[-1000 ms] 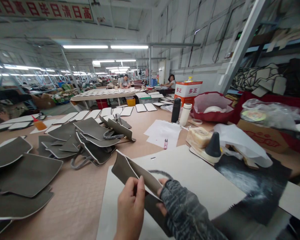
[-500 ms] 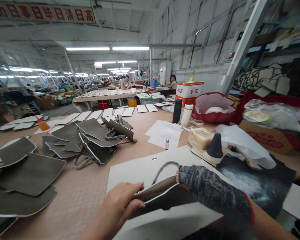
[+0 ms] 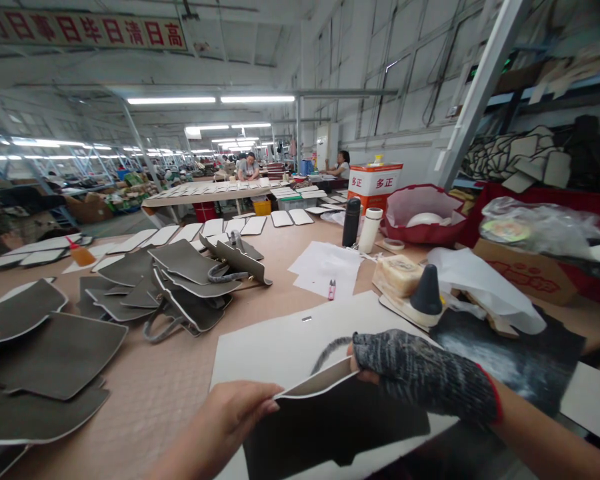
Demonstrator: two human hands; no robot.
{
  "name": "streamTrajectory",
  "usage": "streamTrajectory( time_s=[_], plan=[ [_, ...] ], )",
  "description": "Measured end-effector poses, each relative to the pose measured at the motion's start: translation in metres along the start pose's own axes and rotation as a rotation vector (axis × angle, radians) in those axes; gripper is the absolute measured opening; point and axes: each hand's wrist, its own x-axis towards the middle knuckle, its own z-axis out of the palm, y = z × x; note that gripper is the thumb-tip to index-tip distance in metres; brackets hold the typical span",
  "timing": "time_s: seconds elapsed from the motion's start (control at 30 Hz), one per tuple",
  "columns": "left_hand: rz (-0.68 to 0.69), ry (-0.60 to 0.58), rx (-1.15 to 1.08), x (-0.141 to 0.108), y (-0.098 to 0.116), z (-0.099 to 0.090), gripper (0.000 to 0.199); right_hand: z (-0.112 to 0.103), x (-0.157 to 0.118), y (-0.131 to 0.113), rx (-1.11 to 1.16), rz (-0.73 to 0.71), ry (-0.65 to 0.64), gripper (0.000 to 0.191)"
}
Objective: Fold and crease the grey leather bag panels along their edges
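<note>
head: worn at head height | faces forward and down | hands near, hall beyond

Counts. Held grey bag piece (image 3: pixel 337 427), lower centre: 1. Flasks (image 3: pixel 351 221), right of centre: 2. Squeeze bottle (image 3: pixel 81 255), left: 1. Pink-handled snips (image 3: pixel 331 290), centre: 1. Dark cone (image 3: pixel 427 293), right: 1. Tape roll (image 3: pixel 393 245), right: 1. Banner (image 3: pixel 85 28), upper left: 1. Stacked grey pieces (image 3: pixel 60 353), left: overlapping, total unreadable.

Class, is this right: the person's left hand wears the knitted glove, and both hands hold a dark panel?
Wrong hand: the head view shows the knitted glove on the right hand; the left hand is bare. Both hold the dark panel.
</note>
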Motion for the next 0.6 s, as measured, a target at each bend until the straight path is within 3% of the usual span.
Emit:
streamTrajectory(
  time_s=[0.1,0.17,0.3,0.47,0.6],
  plan=[
    [-0.018,-0.084,0.120,0.006,0.010,-0.003,0.028,-0.008,0.007,-0.011,-0.124,-0.021,-0.205,0.024],
    [0.002,-0.110,0.185,0.012,0.017,-0.001,0.027,-0.011,0.011,-0.018,-0.182,-0.011,-0.248,0.022],
    [0.047,-0.113,0.175,0.020,0.026,0.003,0.023,-0.009,0.013,-0.022,-0.136,-0.064,-0.269,0.020],
    [0.056,-0.166,0.161,0.022,0.027,0.001,0.020,-0.003,0.010,-0.017,0.123,-0.179,-0.288,0.022],
    [-0.001,-0.126,0.099,0.022,0.023,-0.003,0.020,-0.003,0.008,-0.026,0.277,-0.075,-0.265,0.025]
  ],
)
